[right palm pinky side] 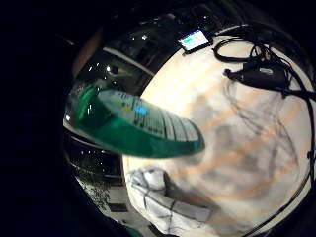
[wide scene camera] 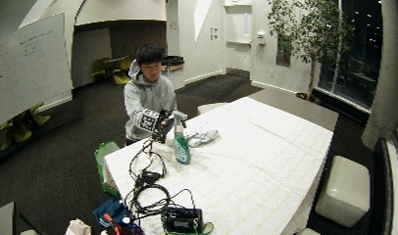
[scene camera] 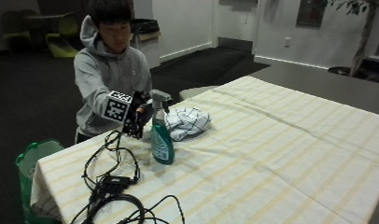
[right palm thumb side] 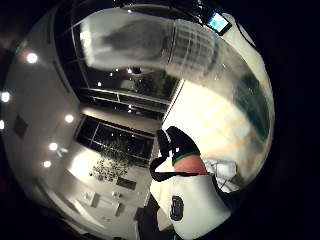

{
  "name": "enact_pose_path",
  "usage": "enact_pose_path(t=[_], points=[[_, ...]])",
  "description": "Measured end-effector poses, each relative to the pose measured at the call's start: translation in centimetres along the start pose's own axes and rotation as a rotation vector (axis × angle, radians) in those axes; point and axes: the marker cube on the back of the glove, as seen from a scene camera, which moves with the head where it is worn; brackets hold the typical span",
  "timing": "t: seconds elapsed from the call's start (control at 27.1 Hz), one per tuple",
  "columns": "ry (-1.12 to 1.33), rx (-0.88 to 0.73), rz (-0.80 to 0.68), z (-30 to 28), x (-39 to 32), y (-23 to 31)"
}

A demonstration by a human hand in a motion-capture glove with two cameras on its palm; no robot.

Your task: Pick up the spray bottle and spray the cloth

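A person in a grey hoodie reaches the gloved right hand [scene camera: 138, 119] to the neck of a green spray bottle [scene camera: 161, 140] standing upright on the striped tabletop [scene camera: 289, 154]; whether the fingers have closed cannot be told. The crumpled cloth [scene camera: 186, 122] lies just beyond, at the bottle's one o'clock. A good grasp would sit under the trigger head, nozzle turned toward the cloth.
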Motion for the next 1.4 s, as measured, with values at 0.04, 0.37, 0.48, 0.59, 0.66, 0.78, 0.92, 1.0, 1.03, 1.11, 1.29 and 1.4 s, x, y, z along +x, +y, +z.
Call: enact_pose_path(t=[0.04,0.37,0.48,0.59,0.66,0.78,0.92,1.0,1.03,1.11,1.29,1.4], points=[[-0.012,0.012,0.003,0.4,0.1,-0.5],[-0.103,0.047,0.013,1.9,0.8,-2.1],[-0.122,0.067,0.017,2.2,0.6,-2.6],[-0.133,0.056,0.023,2.4,0.5,-3.1],[-0.138,0.043,0.014,2.4,0.4,-3.4],[-0.146,0.045,-0.006,2.6,0.4,-4.1],[-0.148,0.006,-0.051,3.0,0.3,-5.0],[-0.153,-0.039,-0.107,3.2,0.3,-5.3],[-0.157,-0.07,-0.145,3.3,0.3,-5.5],[-0.157,-0.164,-0.213,3.6,-0.2,-5.9],[-0.052,-0.518,-0.295,3.7,-5.0,-6.1],[0.087,-0.694,-0.411,3.8,-8.4,-5.2]])
